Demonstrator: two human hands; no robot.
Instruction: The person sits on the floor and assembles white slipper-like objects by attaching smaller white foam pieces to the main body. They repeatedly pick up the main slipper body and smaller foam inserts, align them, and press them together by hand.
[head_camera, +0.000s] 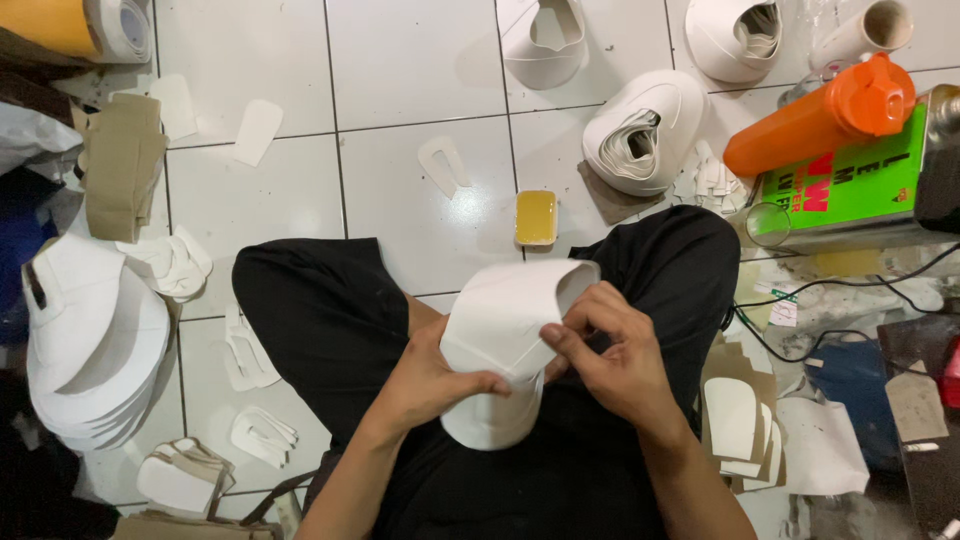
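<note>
A curved white shoe-upper piece (505, 320) is held over my lap, bent into an open loop. My left hand (430, 380) grips it from the left and below, thumb across its front. My right hand (610, 355) pinches its right edge near the fold, fingers curled on the material. I sit cross-legged in black trousers (320, 320) on white floor tiles.
A small yellow glue dish (536, 216) lies on the tiles ahead. Stacks of white cut pieces (95, 340) sit left, rolled white uppers (645, 130) ahead. An orange bottle (825, 115) and a green tin (850, 190) stand right. Tan pieces (122, 165) and cables (800, 300) lie around.
</note>
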